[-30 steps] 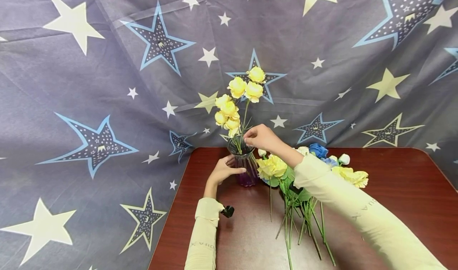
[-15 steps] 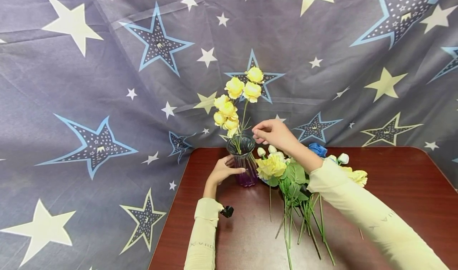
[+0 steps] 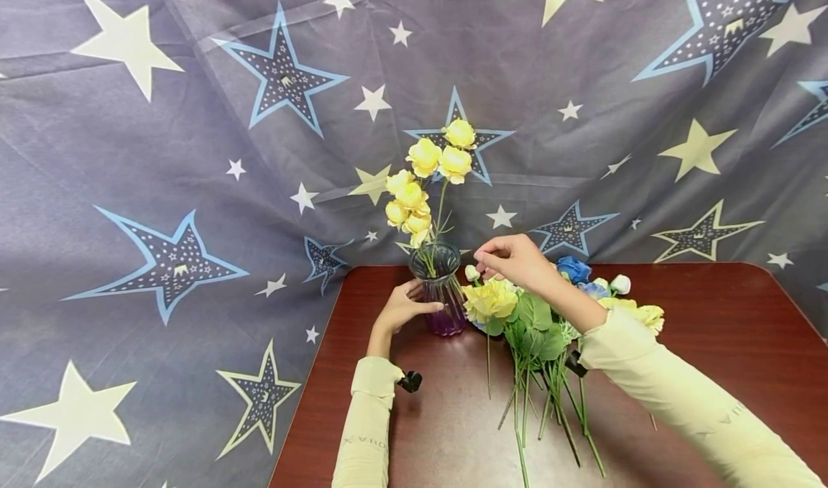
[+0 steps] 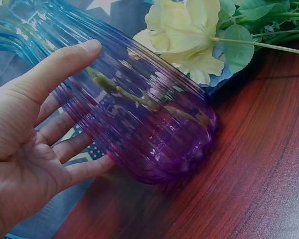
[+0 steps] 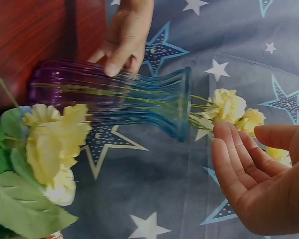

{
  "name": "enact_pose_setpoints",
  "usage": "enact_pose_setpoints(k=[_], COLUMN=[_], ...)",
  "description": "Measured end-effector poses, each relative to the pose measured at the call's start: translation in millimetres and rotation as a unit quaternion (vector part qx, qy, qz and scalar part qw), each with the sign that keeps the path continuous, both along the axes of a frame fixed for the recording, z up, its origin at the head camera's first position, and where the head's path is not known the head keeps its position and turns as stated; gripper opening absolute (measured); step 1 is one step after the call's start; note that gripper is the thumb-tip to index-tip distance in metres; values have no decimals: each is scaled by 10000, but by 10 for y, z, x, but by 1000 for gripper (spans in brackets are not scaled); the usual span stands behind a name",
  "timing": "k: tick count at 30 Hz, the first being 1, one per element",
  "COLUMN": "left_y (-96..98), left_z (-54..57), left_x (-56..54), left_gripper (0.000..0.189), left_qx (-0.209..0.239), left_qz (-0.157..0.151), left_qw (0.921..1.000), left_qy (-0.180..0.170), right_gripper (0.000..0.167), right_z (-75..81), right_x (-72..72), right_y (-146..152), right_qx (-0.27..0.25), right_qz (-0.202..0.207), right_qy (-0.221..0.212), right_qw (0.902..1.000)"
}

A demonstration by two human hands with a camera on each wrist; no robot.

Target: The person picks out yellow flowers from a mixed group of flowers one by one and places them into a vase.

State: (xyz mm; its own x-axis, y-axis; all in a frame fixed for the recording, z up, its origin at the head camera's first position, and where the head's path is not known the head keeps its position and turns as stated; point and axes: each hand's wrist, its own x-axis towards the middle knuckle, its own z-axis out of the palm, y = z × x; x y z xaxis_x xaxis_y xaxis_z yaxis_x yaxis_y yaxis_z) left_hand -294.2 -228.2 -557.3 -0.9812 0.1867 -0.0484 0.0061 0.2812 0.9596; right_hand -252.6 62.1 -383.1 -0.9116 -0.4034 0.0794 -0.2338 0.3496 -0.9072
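Observation:
A ribbed glass vase, blue at the flared rim and purple at the base, stands upright on the table. My left hand holds it from the left, the thumb across the near side and the fingers behind the glass. Two stems of yellow flowers rise from its mouth, their lower ends showing through the glass in the right wrist view. To the right of the rim is my right hand, fingers loosely bent and holding nothing, above the heads of a pile of loose flowers.
The pile holds a large yellow flower, a blue rose, white buds and green leaves, with stems pointing toward the table's front. A star-patterned cloth hangs behind the red-brown table.
My right hand has moved from the vase's mouth to the right, then a little down over the loose flowers. The left hand and the vase have stayed put.

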Motion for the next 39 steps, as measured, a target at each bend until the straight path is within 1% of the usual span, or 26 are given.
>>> enact_pose_setpoints(k=[6, 11, 16, 20, 23, 29, 34, 39], left_y=[0, 0, 1, -2, -1, 5, 6, -12], left_z=[20, 27, 0, -22, -19, 0, 24, 25], left_x=[-26, -28, -18, -2, 8, 11, 28, 40], left_gripper=[86, 86, 86, 87, 87, 87, 89, 89], left_qx=[5, 10, -22, -20, -8, -18, -19, 27], left_qz=[3, 13, 22, 13, 25, 4, 11, -11], left_qw=[10000, 10000, 10000, 10000, 10000, 10000, 10000, 10000], left_qy=[5, 27, -16, -56, -68, -22, -41, -43], right_gripper=[23, 22, 20, 20, 20, 20, 20, 17], right_z=[-175, -336, -518, -665, -759, -936, -1062, -1177], right_x=[21, 42, 88, 136, 169, 201, 239, 256], right_y=[65, 99, 102, 101, 100, 92, 74, 48], right_qx=[74, 311, 458, 444, 398, 701, 684, 712], right_qz=[115, 199, 296, 325, 300, 214, 203, 45], right_qy=[-191, -372, -706, -1068, -1243, -1246, -1353, -1385], right_qw=[9997, 9986, 9960, 9928, 9910, 9895, 9882, 9878])
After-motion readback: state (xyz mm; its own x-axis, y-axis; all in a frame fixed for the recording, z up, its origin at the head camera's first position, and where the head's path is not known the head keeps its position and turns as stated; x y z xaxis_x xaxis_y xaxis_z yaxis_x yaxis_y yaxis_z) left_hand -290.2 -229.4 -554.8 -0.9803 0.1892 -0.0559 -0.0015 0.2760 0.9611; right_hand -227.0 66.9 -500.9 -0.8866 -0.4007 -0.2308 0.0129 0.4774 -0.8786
